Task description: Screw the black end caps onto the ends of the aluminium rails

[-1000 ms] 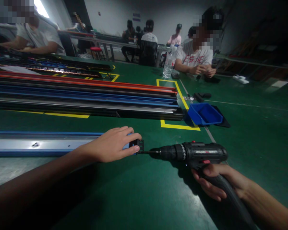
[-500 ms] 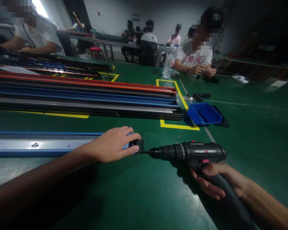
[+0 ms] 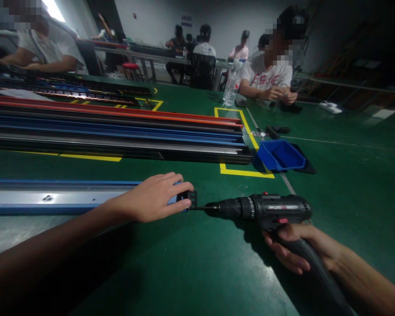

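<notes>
A long blue and silver metal rail (image 3: 69,193) lies along the left of the green table. My left hand (image 3: 159,197) is closed over its right end, thumb on the near side and fingers on the far side. A black plastic end piece (image 3: 193,199) sticks out past my fingertips. In my right hand (image 3: 296,248) is a black cordless drill (image 3: 279,208), gripped by its handle, its body lying level. The drill's long thin bit (image 3: 200,208) points left, and its tip reaches the end piece. Whether it sits in a screw is too small to tell.
Beyond my hands lies a row of long orange, blue and black rails (image 3: 118,131), partly inside yellow tape markings (image 3: 246,174). A blue plastic bin (image 3: 281,156) stands to their right. Farther back are a water bottle (image 3: 232,85) and a co-worker (image 3: 266,77) at the table.
Almost nothing differs. Both hands, the rail and the drill hold their places, with only a very slight shift of the view.
</notes>
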Action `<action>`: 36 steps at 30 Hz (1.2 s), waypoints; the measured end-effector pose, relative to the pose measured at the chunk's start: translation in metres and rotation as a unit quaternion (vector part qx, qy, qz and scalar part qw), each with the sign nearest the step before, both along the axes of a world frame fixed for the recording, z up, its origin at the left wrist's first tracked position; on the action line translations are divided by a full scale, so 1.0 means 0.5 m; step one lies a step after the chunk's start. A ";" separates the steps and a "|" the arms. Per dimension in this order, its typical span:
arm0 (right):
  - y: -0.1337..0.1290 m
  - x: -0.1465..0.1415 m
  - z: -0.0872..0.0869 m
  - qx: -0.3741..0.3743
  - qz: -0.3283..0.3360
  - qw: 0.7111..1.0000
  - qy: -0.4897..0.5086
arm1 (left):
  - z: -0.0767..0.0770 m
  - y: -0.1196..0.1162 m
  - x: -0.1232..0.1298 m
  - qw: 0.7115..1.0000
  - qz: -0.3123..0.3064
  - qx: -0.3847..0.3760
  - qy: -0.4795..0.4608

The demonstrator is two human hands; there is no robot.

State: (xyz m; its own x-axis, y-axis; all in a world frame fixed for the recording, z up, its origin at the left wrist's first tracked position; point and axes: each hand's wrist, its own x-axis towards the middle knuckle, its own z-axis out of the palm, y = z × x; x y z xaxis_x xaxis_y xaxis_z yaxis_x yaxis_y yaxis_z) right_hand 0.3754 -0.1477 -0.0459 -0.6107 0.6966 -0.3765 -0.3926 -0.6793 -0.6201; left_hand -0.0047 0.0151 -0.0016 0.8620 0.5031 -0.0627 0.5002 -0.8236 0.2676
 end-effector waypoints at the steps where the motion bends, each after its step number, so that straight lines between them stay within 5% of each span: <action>1: 0.000 0.000 0.000 -0.001 0.000 1.000 -0.001 | 0.000 0.000 0.000 1.000 -0.001 0.000 0.000; 36: -0.003 -0.002 0.002 -0.004 -0.009 0.999 -0.032 | 0.002 -0.001 0.000 1.000 -0.003 0.002 -0.008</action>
State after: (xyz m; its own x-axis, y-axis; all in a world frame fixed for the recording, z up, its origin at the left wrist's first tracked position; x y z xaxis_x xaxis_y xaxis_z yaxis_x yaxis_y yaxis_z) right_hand 0.3742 -0.1490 -0.0449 -0.5726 0.7042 -0.4197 -0.3641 -0.6772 -0.6394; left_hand -0.0046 0.0145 -0.0006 0.8655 0.4988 -0.0470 0.4916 -0.8274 0.2716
